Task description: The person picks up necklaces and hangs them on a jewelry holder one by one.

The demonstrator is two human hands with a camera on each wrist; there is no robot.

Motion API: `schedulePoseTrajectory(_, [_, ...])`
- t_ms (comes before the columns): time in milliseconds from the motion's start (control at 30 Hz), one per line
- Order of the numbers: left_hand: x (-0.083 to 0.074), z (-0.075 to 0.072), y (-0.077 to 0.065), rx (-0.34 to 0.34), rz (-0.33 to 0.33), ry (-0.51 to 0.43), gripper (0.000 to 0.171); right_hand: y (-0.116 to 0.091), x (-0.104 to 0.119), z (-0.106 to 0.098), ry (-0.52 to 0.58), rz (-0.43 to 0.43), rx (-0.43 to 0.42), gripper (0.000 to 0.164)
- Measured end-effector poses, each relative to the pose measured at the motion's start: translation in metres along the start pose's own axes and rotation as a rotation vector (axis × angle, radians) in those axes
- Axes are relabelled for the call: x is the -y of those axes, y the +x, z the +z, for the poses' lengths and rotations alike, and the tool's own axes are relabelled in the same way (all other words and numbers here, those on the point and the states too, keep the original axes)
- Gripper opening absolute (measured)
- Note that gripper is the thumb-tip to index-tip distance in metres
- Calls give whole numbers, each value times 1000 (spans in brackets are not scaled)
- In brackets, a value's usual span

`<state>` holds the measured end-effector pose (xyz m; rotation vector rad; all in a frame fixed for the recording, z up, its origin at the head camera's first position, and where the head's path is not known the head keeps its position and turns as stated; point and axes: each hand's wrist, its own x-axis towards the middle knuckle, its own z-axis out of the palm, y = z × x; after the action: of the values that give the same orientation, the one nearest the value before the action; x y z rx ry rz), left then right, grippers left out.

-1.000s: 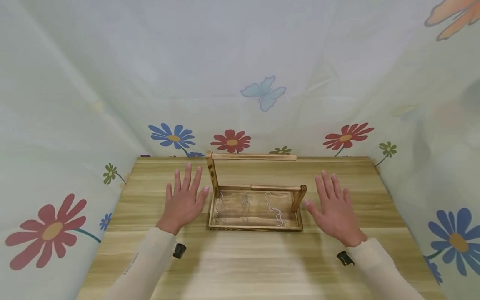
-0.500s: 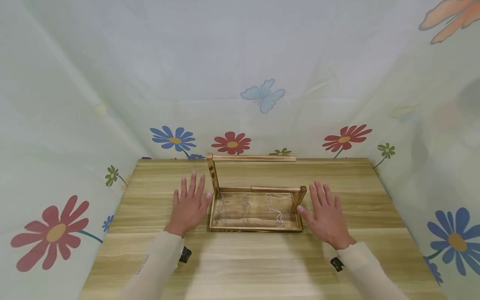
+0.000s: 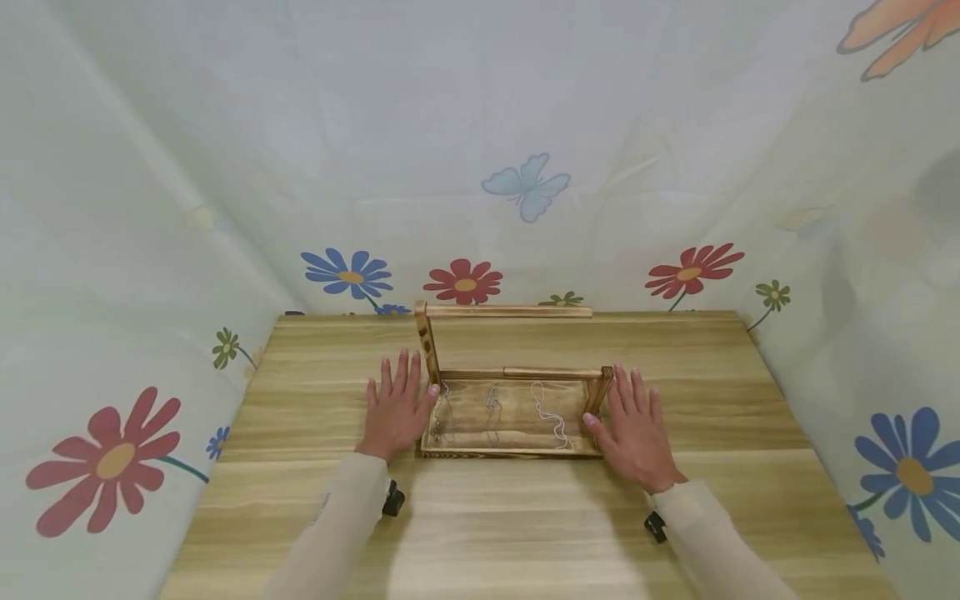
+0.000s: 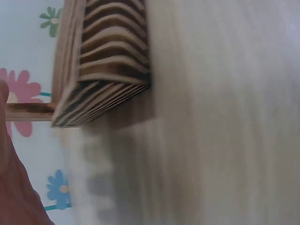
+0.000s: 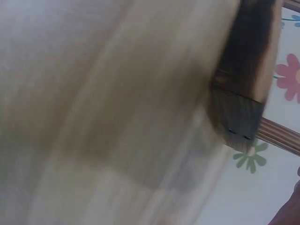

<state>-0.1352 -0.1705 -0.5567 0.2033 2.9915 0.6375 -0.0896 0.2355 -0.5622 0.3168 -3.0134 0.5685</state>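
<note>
A wooden jewelry stand [image 3: 510, 454] with a shallow tray base, a tall post and bar at left and a short post and bar at right sits mid-table. Three thin chains lie in its tray: one silvery chain [image 3: 442, 417] at left, another chain [image 3: 492, 404] in the middle, a whiter necklace [image 3: 551, 417] at right. My left hand [image 3: 393, 417] is spread flat at the left end, thumb over the tray's edge. At the right end my right hand [image 3: 636, 433] lies likewise, fingers straight, thumb tip by the short post. Both wrist views show the tray's corners close up.
The stand rests on a wood-grain table [image 3: 495, 533]. A pale cloth backdrop [image 3: 480, 108] with flowers and a butterfly rises behind the table and along both sides.
Both hands have moved inward toward the stand from either side, left hand rightward and right hand leftward, until the thumbs overlap its ends. The stand and chains look unmoved.
</note>
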Motion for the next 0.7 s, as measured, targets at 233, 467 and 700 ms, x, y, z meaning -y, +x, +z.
schedulePoseTrajectory(233, [11, 28, 10, 13, 32, -16, 74, 2, -2, 12, 11, 9, 6, 86])
schedulePoseTrajectory(467, [13, 40, 9, 44, 19, -60, 72, -3, -8, 23, 12, -3, 50, 85])
schedulePoseTrajectory(700, [8, 41, 4, 14, 7, -141, 67, -10, -14, 30, 27, -66, -15, 79])
